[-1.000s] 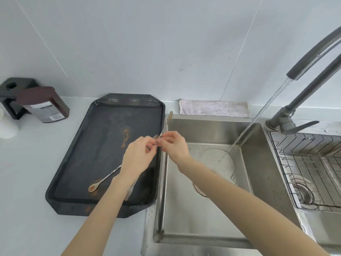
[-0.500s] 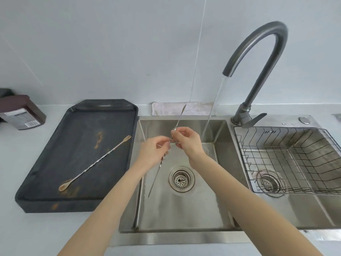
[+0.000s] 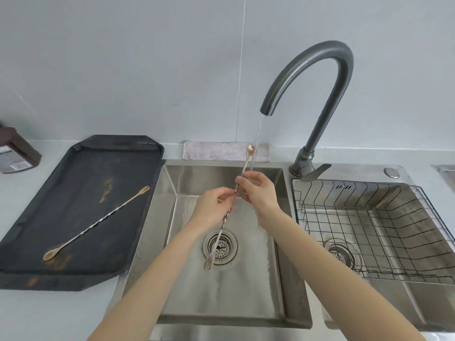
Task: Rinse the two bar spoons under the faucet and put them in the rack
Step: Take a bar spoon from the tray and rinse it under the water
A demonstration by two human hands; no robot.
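Note:
A long twisted bar spoon (image 3: 221,231) hangs over the left sink basin (image 3: 270,267), bowl end up near the water stream, fork end down over the drain. My left hand (image 3: 214,207) and my right hand (image 3: 256,190) both pinch its shaft near the middle. Water runs from the grey faucet (image 3: 320,60) just right of the spoon's bowl. A second bar spoon (image 3: 98,221) lies diagonally on the black tray (image 3: 37,242), bowl at the near left. The wire rack (image 3: 369,225) sits in the right basin and holds nothing.
A folded cloth (image 3: 216,150) lies behind the left basin. A brown bottle (image 3: 14,153) lies on its side on the white counter at the far left. The faucet lever (image 3: 315,171) points right, beside the rack's back corner.
Both hands carried the spoon from the tray's edge to over the left basin, beside the running water. The camera view swung right, bringing the faucet and rack fully into sight.

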